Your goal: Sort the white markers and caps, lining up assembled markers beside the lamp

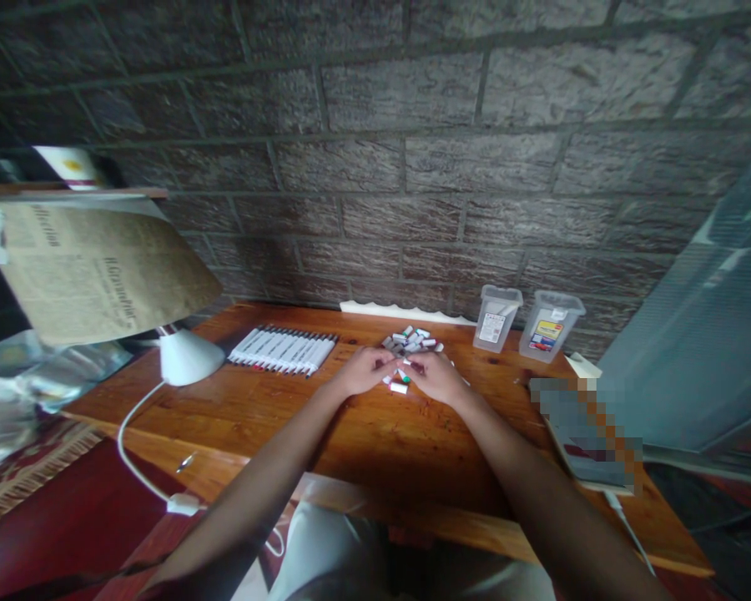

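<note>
The left hand (364, 371) and right hand (436, 377) meet fingertip to fingertip at mid-table (350, 434), fingers curled narrow over a small white-and-green piece (400, 381). Which hand grips it cannot be determined. The pile of small pieces (411, 339) lies just beyond. A row of markers (283, 349) lies left; two clear containers (526, 324) stand right.

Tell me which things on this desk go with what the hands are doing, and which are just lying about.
In hand: left hand, right hand, the pile of small marker pieces they touch, the row of markers, probably the two clear tubs.
Lying about: lamp, its cable, newspaper.
</note>
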Action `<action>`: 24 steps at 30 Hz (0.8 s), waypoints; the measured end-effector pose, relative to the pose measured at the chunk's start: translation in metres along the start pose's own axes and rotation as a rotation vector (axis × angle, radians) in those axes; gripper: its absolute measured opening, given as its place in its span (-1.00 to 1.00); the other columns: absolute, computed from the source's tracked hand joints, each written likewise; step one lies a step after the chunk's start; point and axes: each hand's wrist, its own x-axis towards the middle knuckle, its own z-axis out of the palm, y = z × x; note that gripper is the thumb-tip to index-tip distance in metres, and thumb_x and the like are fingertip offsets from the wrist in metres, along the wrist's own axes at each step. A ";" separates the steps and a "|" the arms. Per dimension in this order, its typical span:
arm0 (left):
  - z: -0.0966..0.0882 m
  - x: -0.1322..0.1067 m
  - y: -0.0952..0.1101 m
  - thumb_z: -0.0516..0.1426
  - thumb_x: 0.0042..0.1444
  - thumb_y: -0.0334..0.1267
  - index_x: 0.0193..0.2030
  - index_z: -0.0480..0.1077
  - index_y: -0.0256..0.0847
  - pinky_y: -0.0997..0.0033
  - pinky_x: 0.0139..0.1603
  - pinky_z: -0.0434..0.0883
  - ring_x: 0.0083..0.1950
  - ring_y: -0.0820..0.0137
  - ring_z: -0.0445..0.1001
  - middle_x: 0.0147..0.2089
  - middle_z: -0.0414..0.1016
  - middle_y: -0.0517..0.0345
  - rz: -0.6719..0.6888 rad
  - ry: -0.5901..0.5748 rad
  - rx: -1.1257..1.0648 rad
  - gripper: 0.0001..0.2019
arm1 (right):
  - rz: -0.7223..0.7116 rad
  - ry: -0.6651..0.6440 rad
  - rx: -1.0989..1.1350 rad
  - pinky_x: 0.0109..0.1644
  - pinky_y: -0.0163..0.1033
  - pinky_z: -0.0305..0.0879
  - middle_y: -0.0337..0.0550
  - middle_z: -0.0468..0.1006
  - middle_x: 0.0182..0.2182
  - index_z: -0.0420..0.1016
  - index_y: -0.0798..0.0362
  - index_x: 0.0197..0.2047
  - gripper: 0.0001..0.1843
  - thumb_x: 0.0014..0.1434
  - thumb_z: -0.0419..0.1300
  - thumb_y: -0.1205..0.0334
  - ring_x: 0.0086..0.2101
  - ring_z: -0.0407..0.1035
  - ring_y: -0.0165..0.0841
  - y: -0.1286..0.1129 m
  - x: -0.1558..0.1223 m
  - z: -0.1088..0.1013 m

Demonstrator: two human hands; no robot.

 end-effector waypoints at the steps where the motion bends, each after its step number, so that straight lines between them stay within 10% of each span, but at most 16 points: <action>1: 0.000 0.000 0.000 0.03 0.25 -0.05 -0.45 0.45 -0.32 0.55 -0.36 0.24 -0.43 0.52 0.35 -0.49 0.47 0.20 -0.003 0.000 0.001 -0.59 | 0.000 -0.003 0.003 -0.42 -0.35 0.03 -0.20 0.49 -0.56 0.51 0.09 -0.44 -0.69 0.26 0.09 0.15 -0.52 0.26 -0.45 0.001 0.000 0.000; 24: -0.001 0.000 0.004 0.03 0.24 -0.01 -0.46 0.45 -0.31 0.56 -0.39 0.21 -0.47 0.53 0.29 -0.52 0.43 0.21 0.006 0.007 0.036 -0.57 | -0.004 0.005 0.008 -0.40 -0.36 0.08 -0.19 0.53 -0.51 0.51 0.09 -0.41 -0.68 0.27 0.07 0.12 -0.48 0.31 -0.44 0.003 0.000 0.001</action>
